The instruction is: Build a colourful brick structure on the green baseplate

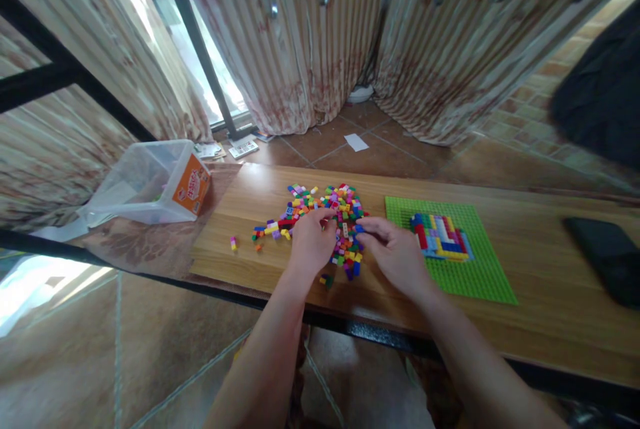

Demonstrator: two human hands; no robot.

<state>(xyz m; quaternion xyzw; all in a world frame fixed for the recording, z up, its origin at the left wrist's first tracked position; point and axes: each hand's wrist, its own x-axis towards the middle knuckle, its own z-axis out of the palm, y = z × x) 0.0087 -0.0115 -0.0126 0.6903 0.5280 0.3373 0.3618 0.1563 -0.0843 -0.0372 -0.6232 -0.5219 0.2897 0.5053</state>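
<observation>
A heap of small coloured toy bricks (345, 206) lies on the wooden table between my hands. My left hand (313, 242) rests over the left side of the heap, its fingers bent and the thumb apart from them; I see nothing held in it. At the heap's right edge, my right hand (397, 252) pinches a blue brick (359, 228) between thumb and fingertips. To the right of that hand is a green baseplate (480, 276), bearing a low, multicoloured block of joined bricks (443, 237).
A clear plastic bin (145, 209) with an orange label stands left of the wooden table (225, 209). A dark phone-like slab (605, 259) lies at the far right. Several stray bricks (233, 243) lie left of the heap. Striped curtains (315, 49) hang beyond the table.
</observation>
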